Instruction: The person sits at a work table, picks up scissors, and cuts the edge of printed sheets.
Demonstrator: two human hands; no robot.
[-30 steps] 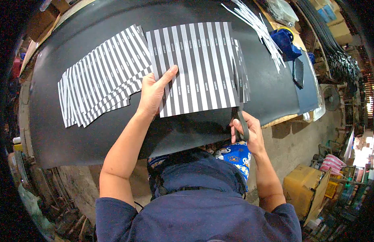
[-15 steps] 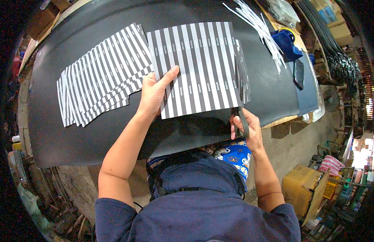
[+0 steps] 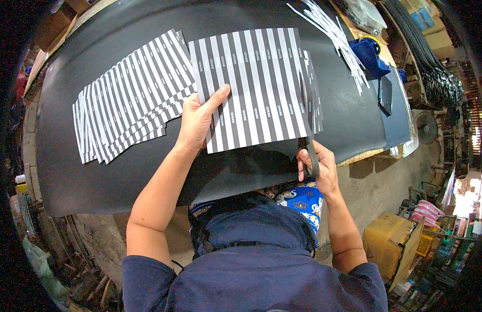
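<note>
My left hand (image 3: 203, 117) grips the left edge of a black-and-white striped sheet (image 3: 256, 88) printed with small "GENUINE" labels, thumb on top and fingers hidden beneath. My right hand (image 3: 321, 164) is closed round the handles of dark scissors (image 3: 313, 156). Their blades point away from me along the sheet's right edge. Partly under that edge lie more striped pieces (image 3: 317, 104). To the left, a fanned stack of similar striped sheets (image 3: 132, 96) rests on the black tabletop (image 3: 121, 187).
A bundle of thin white strips (image 3: 334, 41) lies at the back right. Close by are a blue cloth item (image 3: 368, 57), a dark phone-like object (image 3: 385, 96) and a clear plastic bag (image 3: 363, 15). A cardboard box (image 3: 389, 244) stands on the floor to the right.
The scissors have shifted very slightly along the sheet's right edge, and their blades look a little different in angle. The left hand and the stack stay almost still.
</note>
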